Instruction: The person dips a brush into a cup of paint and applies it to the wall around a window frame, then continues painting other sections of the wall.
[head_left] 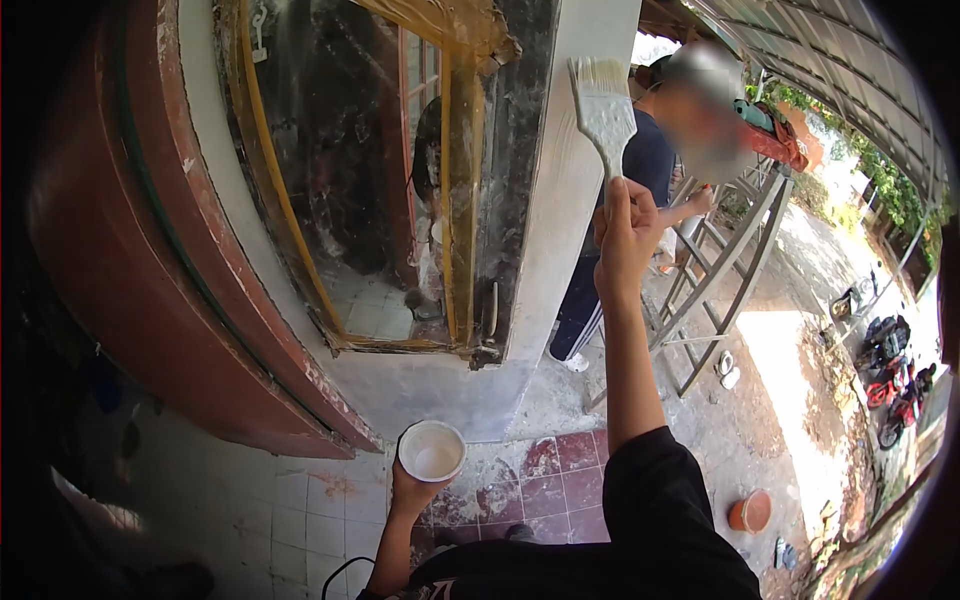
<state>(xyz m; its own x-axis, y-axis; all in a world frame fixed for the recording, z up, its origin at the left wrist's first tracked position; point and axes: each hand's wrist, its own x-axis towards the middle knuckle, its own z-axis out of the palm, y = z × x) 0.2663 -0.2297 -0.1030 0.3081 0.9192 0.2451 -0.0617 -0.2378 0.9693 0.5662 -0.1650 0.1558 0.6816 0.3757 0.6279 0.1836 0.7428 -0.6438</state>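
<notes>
My right hand (pixel 627 225) is raised and closed round the handle of a flat paintbrush (pixel 606 118). The brush stands bristles up, its head overlapping the right edge of the whitish wall column (pixel 572 170) in this view. Low in front of me, my left hand (pixel 415 490) grips a small white tub (pixel 432 450) from below and the side. Pale paint or liquid shows inside the tub. Between the two hands, further in, is a window (pixel 370 180) with its frame edged in brown tape (pixel 462 200).
Behind the brush a person (pixel 650 150) stands near a metal trestle (pixel 715 270). An orange bucket (pixel 750 511) and sandals (pixel 728 370) are on the ground at right, with motorcycles (pixel 895 380) beyond. A reddish-brown panel (pixel 180 250) curves along the left. Red tiles (pixel 545 490) lie below.
</notes>
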